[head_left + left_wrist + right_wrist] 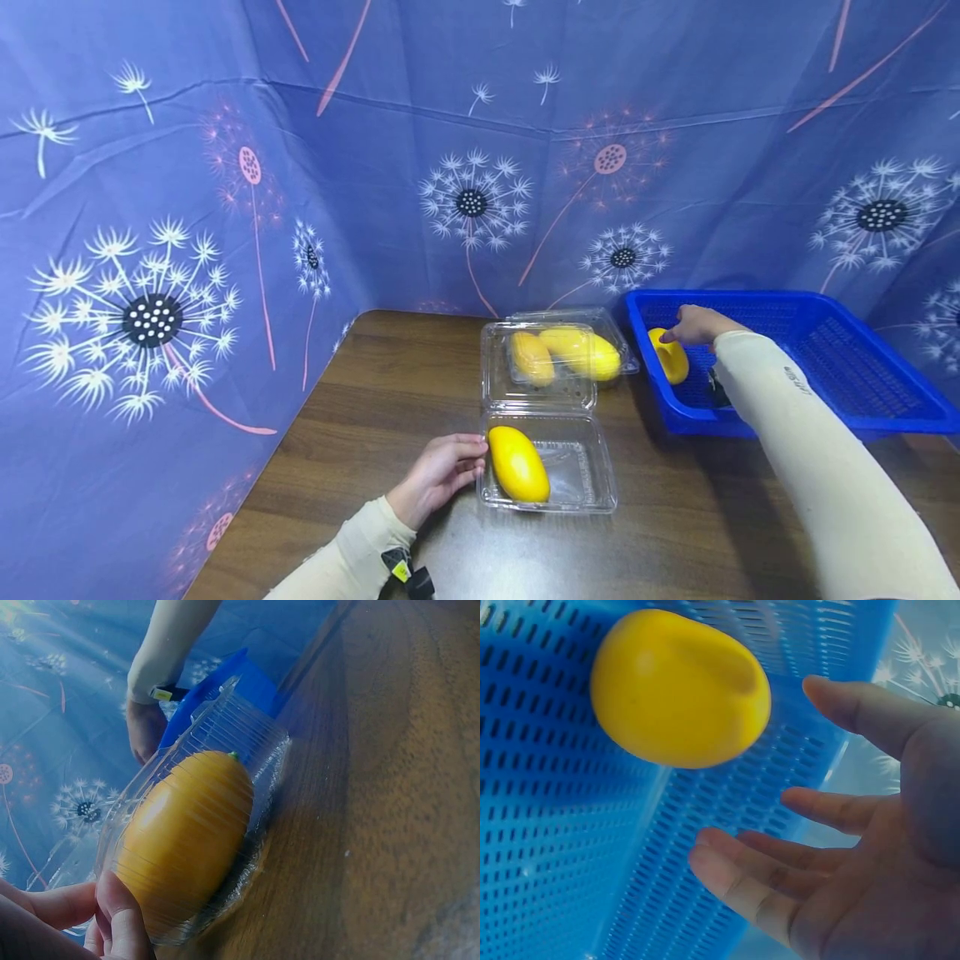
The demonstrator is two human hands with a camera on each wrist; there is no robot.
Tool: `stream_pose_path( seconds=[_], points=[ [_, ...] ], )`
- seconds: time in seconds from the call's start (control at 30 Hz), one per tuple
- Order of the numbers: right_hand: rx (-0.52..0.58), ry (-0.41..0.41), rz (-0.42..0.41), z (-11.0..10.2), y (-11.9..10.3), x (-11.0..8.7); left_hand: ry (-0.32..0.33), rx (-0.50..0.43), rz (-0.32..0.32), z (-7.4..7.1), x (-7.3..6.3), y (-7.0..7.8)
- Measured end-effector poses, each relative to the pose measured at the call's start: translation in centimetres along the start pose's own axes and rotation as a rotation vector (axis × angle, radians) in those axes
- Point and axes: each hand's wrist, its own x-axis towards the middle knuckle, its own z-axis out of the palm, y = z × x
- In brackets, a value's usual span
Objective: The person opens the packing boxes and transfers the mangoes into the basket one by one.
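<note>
A yellow mango (519,465) lies in the left part of a clear plastic clamshell box (577,502), whose lid stands raised at the back. My left hand (442,471) pinches the box's left rim between thumb and fingers; the left wrist view shows the mango (187,832) through the ribbed wall. Over the left end of a blue basket (825,304) reaches my right hand (699,323), beside another yellow mango (670,357). In the right wrist view, spread fingers and thumb of the right hand (855,817) stand apart from that mango (679,690).
Behind the nearer box, a second clear clamshell box (628,365) holds yellow mangoes (592,354), seen partly through the raised lid. A small dark object (717,390) shows in the basket beside the right forearm. Blue dandelion-print cloth (450,108) hangs behind and left of the wooden table (382,392).
</note>
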Motion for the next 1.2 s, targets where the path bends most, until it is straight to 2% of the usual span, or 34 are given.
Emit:
stream_pose_path(
  seconds=[0.27, 0.63, 1.2],
  points=[
    [-0.013, 0.049, -0.053, -1.1, -0.5, -1.0, -0.006, 0.003, 0.002, -0.1, 0.1, 0.0],
    [-0.054, 0.153, -0.145, -2.0, -3.2, -3.0, -0.003, 0.005, 0.001, -0.2, 0.4, -0.1],
    [-0.059, 0.187, -0.228, -1.4, -7.8, -6.1, -0.019, -0.002, 0.000, -0.5, 1.1, -0.1]
  ],
)
